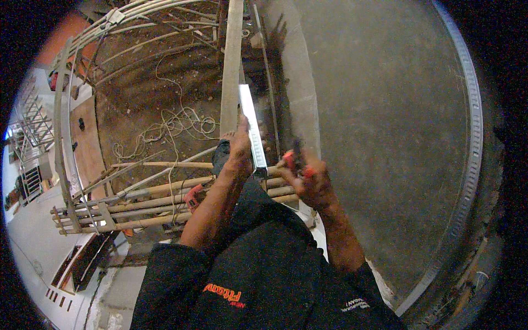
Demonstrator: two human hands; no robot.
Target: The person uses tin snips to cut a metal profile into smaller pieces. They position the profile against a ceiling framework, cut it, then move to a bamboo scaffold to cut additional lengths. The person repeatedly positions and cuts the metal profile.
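A short, shiny metal channel (252, 124) stands out in front of me beside an upright wooden beam. My left hand (240, 146) is closed around its left side, fingers partly hidden behind the metal. To the right of its lower end, my right hand (314, 184) grips a hand tool (297, 151) with red grips and a dark head. Motion blurs this tool, so its exact kind does not show. A gap separates the tool from the channel.
The long wooden beam (232, 66) runs away from me. Bamboo poles (143, 223) form a frame at lower left, near a red tool (193, 197). Tangled pale cord (184, 122) lies on brown ground. A broad grey surface (385, 121) fills the right, bordered by a perforated strip (474, 115).
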